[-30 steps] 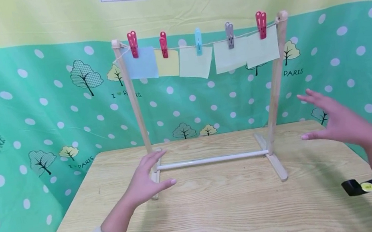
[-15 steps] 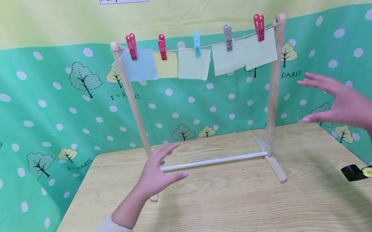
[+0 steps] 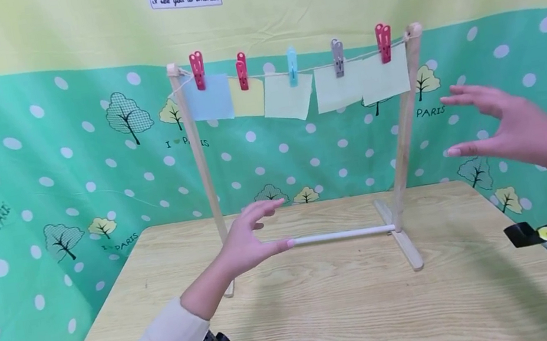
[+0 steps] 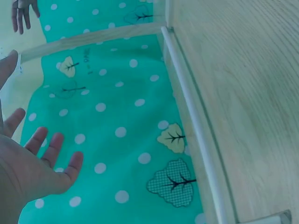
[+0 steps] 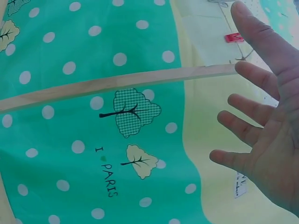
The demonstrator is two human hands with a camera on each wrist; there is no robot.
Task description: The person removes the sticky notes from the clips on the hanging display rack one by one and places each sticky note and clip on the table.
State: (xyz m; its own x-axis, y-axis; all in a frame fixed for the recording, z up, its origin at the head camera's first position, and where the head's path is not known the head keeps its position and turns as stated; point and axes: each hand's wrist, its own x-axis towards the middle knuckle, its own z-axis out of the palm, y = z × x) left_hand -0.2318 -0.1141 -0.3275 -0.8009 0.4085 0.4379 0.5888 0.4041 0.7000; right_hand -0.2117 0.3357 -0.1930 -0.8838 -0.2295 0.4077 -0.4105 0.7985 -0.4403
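Observation:
My left hand [image 3: 244, 240] is raised over the table near the left post, in front of the stand's white crossbar [image 3: 343, 234]. Its fingers are spread from the thumb and hold nothing. To the right of the stand, my right hand [image 3: 519, 125] hovers in the air, thumb and fingers wide apart, also holding nothing. Between two wooden posts [image 3: 400, 144] runs a string. A blue paper [image 3: 211, 100], a yellow paper [image 3: 248, 98] and several pale green papers [image 3: 288, 96] hang there from red, light blue and grey clothespins [image 3: 338, 57].
The wooden table [image 3: 317, 312] spreads under the stand, whose right foot [image 3: 408, 250] points toward me. Behind hangs a green and yellow curtain [image 3: 313, 152] with dots and trees. A dark wrist camera [image 3: 522, 235] sits at each sleeve.
My left hand has moved right and slightly up, in front of the crossbar's left part. My right hand has risen. The papers and clothespins stay in place.

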